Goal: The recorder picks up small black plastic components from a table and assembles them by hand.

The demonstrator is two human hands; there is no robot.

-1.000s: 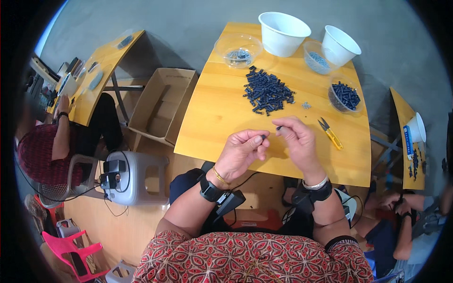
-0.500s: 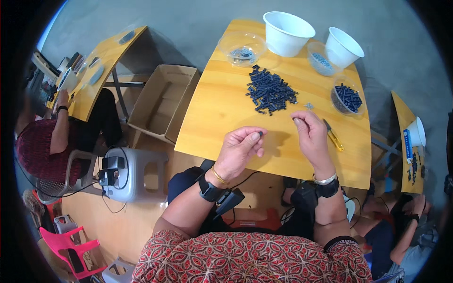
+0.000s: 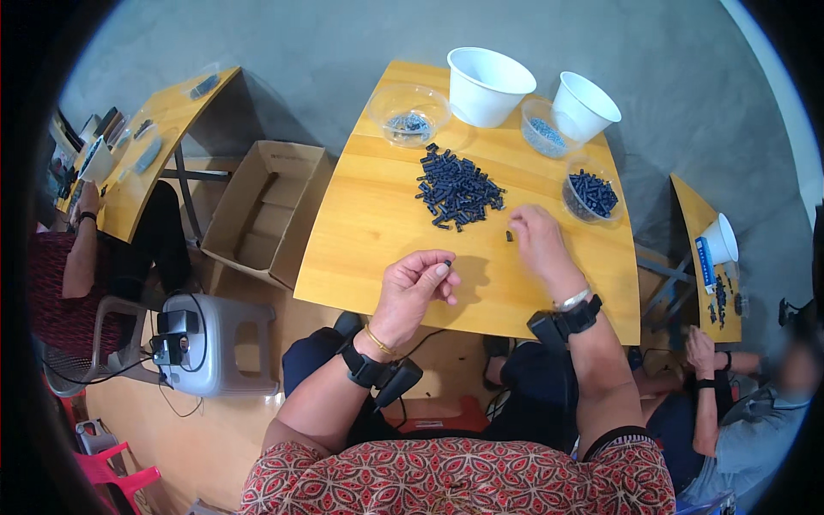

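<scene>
My left hand hovers over the near part of the wooden table, thumb and fingers closed on a small dark tube-shaped piece. Over to its right, my right hand is lowered to the tabletop with its fingers bunched downward. Motion smears it a little, and whatever its fingertips hold is hidden. Just left of those fingertips is one small dark piece, apart from the pile. The heap of short dark tube pieces lies beyond both hands.
Along the back stand two white buckets, with clear tubs of small metal parts. A clear tub of dark pieces sits right. A cardboard box and grey stool are left; a person sits right.
My right hand has dropped to the table, and a dark piece now shows beside its fingertips. The yellow cutter near it is now hidden. My left hand keeps its pinch; the whole view has shifted.
</scene>
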